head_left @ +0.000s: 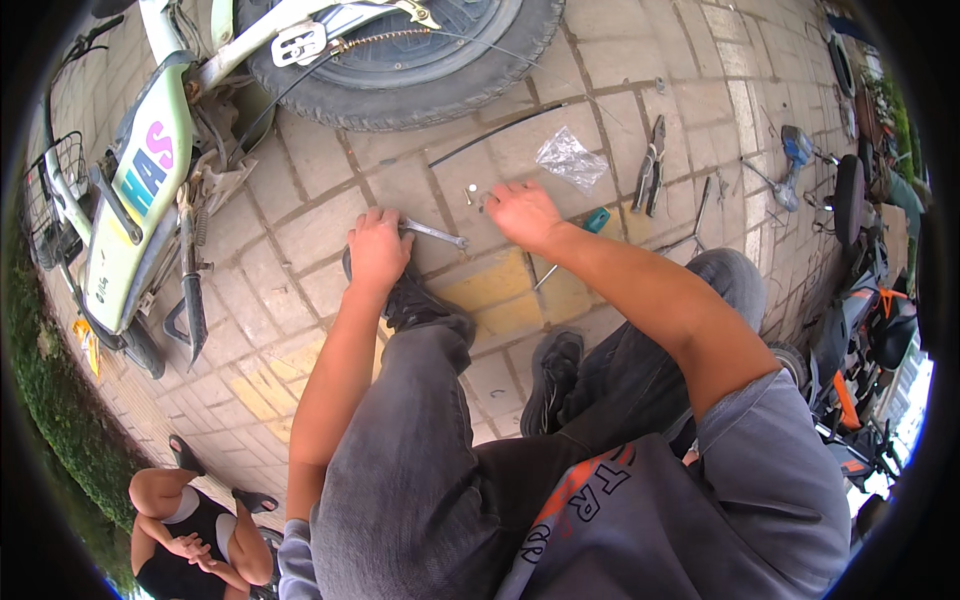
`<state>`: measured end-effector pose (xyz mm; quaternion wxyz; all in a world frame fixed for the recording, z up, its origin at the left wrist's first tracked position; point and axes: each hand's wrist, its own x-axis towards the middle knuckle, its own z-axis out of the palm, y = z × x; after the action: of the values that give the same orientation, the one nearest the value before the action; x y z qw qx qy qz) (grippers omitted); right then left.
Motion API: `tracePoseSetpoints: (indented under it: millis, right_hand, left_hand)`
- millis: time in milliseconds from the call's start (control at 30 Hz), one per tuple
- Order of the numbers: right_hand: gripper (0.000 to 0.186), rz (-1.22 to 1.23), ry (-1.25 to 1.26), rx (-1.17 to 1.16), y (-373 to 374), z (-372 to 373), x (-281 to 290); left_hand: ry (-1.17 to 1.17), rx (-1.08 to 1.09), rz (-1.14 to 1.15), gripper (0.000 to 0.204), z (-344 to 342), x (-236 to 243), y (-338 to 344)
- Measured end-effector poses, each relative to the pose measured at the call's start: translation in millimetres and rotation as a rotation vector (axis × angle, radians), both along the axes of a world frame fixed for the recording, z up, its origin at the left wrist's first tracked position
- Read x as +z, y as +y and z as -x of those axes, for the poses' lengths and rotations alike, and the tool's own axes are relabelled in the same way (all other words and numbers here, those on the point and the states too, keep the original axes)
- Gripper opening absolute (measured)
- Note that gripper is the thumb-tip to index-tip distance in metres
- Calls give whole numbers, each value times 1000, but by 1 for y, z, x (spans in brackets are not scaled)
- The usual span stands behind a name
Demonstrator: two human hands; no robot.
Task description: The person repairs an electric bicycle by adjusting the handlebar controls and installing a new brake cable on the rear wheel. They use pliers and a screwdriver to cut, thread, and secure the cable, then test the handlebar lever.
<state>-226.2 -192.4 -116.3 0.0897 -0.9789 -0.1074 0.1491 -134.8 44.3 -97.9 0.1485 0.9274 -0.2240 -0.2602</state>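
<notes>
My left hand (379,247) is closed around one end of a silver wrench (436,235), just above the pavement beside my shoe. My right hand (522,212) reaches down to the paving with bent fingers, and a tiny dark bit shows at its fingertips. What the fingers hold there is too small to make out. Left of them lie a small bolt (468,198) and a pale round piece (474,187). A screwdriver with a teal handle (597,220) passes partly beneath my right forearm. Beyond that hand rests a clear plastic bag (572,160).
A pale green electric bike (140,190) lies on its side, its wheel (410,110) at the top. Pliers (650,167), a black cable (492,135), a metal tool (702,215) and a blue power drill (795,150) lie around. Someone sits lower left (190,540); parked bikes (865,320) stand right.
</notes>
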Motion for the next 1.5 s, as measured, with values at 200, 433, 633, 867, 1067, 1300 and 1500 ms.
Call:
tracePoseSetpoints:
  millis: [200, 433, 633, 867, 1067, 1300, 1500]
  right_hand:
    - [11, -286, -8, 228, 58, 35, 8]
    - [13, -262, 90, 288, 65, 50, -22]
    - [13, -128, 100, 41, -22, 28, -9]
    - [13, -42, 151, -286, -57, 16, 18]
    - [42, -1210, 305, -1569, -80, -23, 50]
    - [37, -2054, -270, -1989, -128, -69, 58]
    - [13, -1759, -312, -1684, -136, -56, 86]
  left_hand:
    - [-124, -56, 10, 29, 13, -16, -16]
    - [-86, -176, -87, 27, 1, -19, -11]
    - [-25, -278, 4, 27, 7, -23, -34]
    - [543, 259, 434, 18, 13, -24, -80]
    - [977, 727, 887, 28, -14, 23, -105]
    - [966, 849, 1127, 17, -69, 98, -120]
    - [1010, 997, 1449, 18, -106, 111, -128]
